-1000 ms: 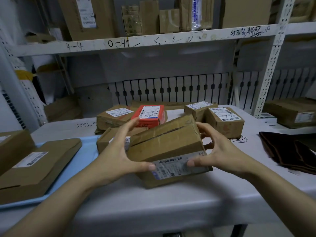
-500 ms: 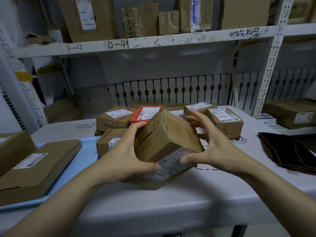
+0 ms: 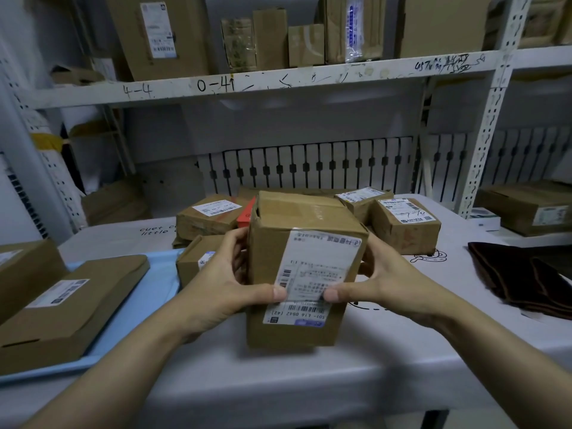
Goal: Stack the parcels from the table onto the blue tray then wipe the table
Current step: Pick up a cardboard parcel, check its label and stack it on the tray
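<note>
A brown cardboard parcel [image 3: 297, 224] with a white shipping label is held upright over the white table [image 3: 278, 379], label facing me. My left hand [image 3: 226, 289] grips its left side, thumb on the label. My right hand [image 3: 380, 283] grips its right side, thumb on the label too. Behind it lie several more parcels [image 3: 405, 227], one of them red [image 3: 245, 216] and mostly hidden. The blue tray [image 3: 154, 286] sits at the left and bears a flat brown parcel [image 3: 71, 305] and part of another box [image 3: 24, 270].
A dark brown folded cloth [image 3: 523, 277] lies on the table at the right. White metal shelving [image 3: 492, 119] with more boxes stands behind and to the right. The table's front edge runs just below my forearms.
The parcel lay flat on the table a second ago. Both hands have lifted it and turned it upright, so the label now faces me.
</note>
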Motion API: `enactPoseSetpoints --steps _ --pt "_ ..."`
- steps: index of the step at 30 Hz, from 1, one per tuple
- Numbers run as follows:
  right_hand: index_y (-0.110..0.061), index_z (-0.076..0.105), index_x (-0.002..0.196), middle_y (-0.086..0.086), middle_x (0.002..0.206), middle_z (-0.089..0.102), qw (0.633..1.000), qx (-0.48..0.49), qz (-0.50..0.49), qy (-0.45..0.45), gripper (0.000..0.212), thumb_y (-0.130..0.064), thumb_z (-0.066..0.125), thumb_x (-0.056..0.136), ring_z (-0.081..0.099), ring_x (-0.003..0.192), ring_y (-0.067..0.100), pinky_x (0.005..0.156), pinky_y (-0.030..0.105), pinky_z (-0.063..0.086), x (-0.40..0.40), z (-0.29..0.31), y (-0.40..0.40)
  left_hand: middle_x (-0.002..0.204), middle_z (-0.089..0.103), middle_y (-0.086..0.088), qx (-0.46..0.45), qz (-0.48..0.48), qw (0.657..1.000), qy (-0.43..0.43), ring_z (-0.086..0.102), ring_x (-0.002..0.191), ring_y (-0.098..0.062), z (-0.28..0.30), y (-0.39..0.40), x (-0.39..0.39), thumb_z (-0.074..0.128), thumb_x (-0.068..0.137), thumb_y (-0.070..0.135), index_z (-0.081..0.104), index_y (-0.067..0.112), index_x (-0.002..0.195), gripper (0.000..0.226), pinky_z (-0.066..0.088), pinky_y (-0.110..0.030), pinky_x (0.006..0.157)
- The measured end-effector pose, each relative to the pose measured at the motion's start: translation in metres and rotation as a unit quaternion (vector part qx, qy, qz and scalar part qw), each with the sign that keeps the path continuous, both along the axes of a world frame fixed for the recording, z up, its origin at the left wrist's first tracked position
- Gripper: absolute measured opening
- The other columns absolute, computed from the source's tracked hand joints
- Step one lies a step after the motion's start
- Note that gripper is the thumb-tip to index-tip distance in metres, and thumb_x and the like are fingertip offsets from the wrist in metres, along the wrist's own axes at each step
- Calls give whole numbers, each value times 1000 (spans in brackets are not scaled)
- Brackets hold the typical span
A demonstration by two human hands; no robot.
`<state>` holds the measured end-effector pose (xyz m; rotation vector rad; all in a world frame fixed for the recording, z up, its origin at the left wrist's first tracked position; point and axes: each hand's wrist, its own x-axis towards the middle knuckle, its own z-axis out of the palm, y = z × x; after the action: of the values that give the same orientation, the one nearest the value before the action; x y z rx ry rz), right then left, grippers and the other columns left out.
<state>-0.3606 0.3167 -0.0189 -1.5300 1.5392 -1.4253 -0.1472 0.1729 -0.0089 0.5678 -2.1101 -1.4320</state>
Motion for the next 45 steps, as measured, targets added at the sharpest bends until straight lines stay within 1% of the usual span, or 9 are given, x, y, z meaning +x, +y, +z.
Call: enactPoseSetpoints --steps 9,22,28,32,36,38,40,43,45 --pt "-36 53 130 -6 124 68 1000 11 -5 -16 77 -22 91 65 63 116 11 90 38 58 0 4 -1 114 72 7 47 24 999 14 68 104 -6 -3 1 -3 87 41 32 49 21 132 99 56 -18 76" --pt "-41 54 118 -8 109 70 989 -60 -130 -32 48 -31 79 78 65 101 11 84 36 59 16 -2 -9 115 70 9 75 149 985 48 68 105 -10 -6 8 -17 87 37 48 54 23 125 98 56 -26 81" --pt "-32 42 139 -11 117 61 982 -70 -178 -1 60 -25 73 87 62 105 8 84 40 59 23 -10 -11 98 77 3 143 176 973 31 74 87 -14 -2 18 -25 84 53 49 66 19 113 69 57 -31 69" --pt "-38 43 133 -15 129 46 967 -93 -222 85 56 -22 72 88 54 107 -4 85 20 53 32 -16 -14 94 78 0 200 164 966 1 74 93 -20 -1 20 -27 76 72 48 70 15 111 51 57 -43 88" --pt "-30 44 143 -12 132 35 960 -39 -231 153 88 -60 77 67 40 114 -12 98 17 43 46 -16 -18 97 78 2 227 157 961 0 73 94 -18 1 24 -31 74 72 56 69 19 115 57 58 -35 81" --pt "-28 37 150 -14 135 30 964 17 -236 120 116 -81 68 51 36 130 1 109 29 40 49 -12 -21 99 78 3 223 152 963 -5 73 96 -17 2 25 -31 72 66 63 70 20 116 65 57 -40 89" --pt "-29 34 152 -15 136 31 968 61 -236 56 123 -85 65 46 35 137 8 114 36 36 45 -9 -24 100 78 2 216 141 966 -2 73 96 -18 3 25 -29 68 70 65 70 21 115 63 56 -43 92" --pt "-31 52 141 -9 140 54 974 77 -183 -110 99 -75 71 54 55 125 10 106 37 45 33 -8 -24 102 77 0 214 141 966 41 74 94 -19 5 24 -26 60 83 61 69 21 115 51 58 -40 85" --pt "-29 71 116 -1 121 71 957 69 -141 -243 56 -63 68 71 67 107 16 92 36 50 30 -9 -21 104 76 -2 212 154 962 78 73 94 -20 7 23 -26 57 89 54 70 19 113 43 56 -38 79"
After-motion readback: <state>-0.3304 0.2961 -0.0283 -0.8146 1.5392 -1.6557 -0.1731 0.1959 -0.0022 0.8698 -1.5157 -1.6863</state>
